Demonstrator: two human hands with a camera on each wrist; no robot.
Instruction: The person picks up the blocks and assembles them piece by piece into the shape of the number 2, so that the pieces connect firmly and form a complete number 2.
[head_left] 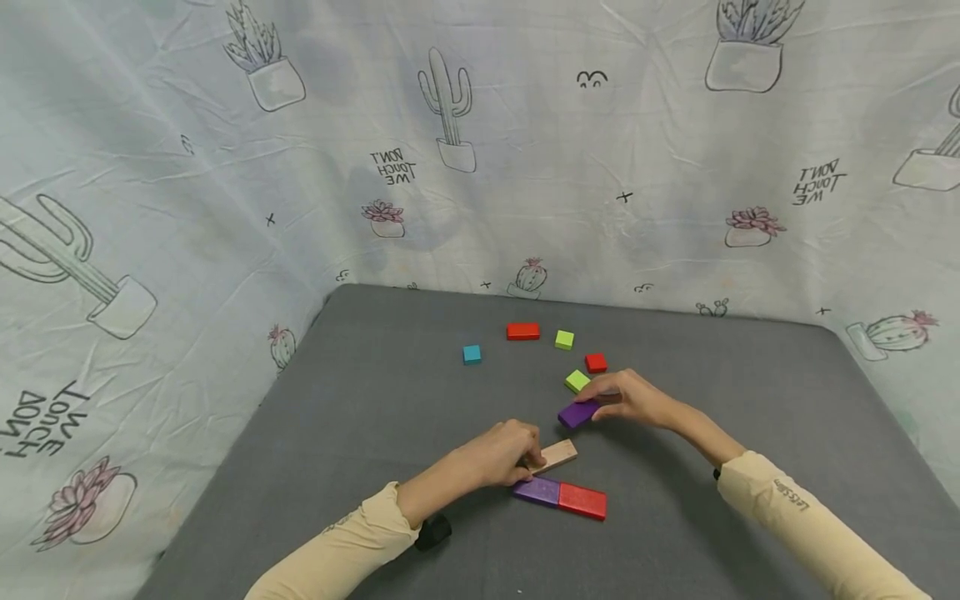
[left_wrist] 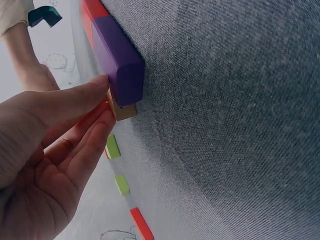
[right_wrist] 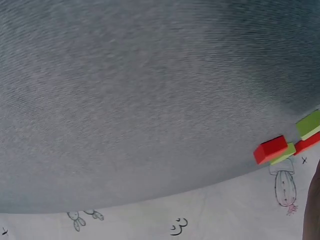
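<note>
My left hand [head_left: 501, 454] pinches the left end of a plain wooden block [head_left: 558, 455] between thumb and fingers. Right beside the thumb lies a purple block [head_left: 537, 492], end to end with a red block [head_left: 582, 501]. Seen from the left wrist, the near purple block [left_wrist: 119, 57] partly hides the wooden block [left_wrist: 126, 112]. Farther forward, my right hand [head_left: 628, 397] holds a second purple block [head_left: 577, 414] by its right side, with thumb and fingertips. A lime green cube [head_left: 577, 381] sits just behind that block. The right wrist view shows little of the right hand.
At the back of the grey table [head_left: 390, 375] lie a long red block [head_left: 522, 332], a blue cube [head_left: 472, 355], another lime green cube [head_left: 564, 340] and a small red block [head_left: 596, 362]. A curtain printed with cacti [head_left: 510, 167] encloses the table.
</note>
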